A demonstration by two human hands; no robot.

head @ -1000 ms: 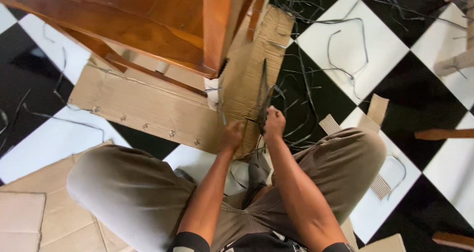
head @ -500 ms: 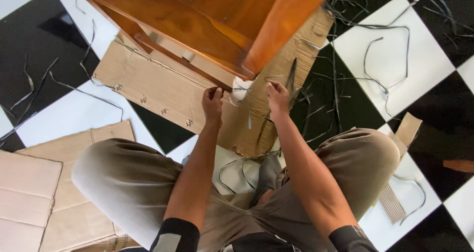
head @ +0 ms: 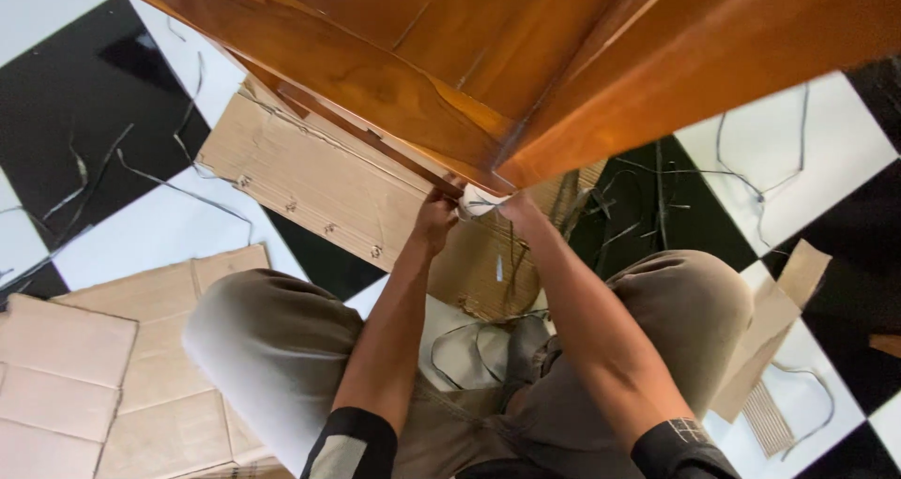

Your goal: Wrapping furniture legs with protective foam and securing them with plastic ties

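Observation:
A polished brown wooden furniture piece (head: 488, 57) fills the top of the view, its corner pointing down toward me. Just under that corner sits a white padding wrap (head: 481, 200). My left hand (head: 435, 221) grips the wrap's left side and my right hand (head: 519, 209) grips its right side; the fingertips are partly hidden by the wood's edge. Brown cardboard (head: 310, 179) with staples lies under the furniture, and another cardboard strip (head: 493, 268) hangs below my hands. My knees in khaki trousers (head: 272, 338) frame the lower view.
The floor is black and white checker tile (head: 84, 104), strewn with thin dark strapping strips (head: 751, 174). Flattened cardboard sheets (head: 84, 366) lie at lower left. Cardboard scraps (head: 770, 329) rest at lower right, beside a loop of strapping on the floor.
The view has drawn closer to the furniture. Both hands have risen from the hanging cardboard to the wooden corner and closed on the white wrap.

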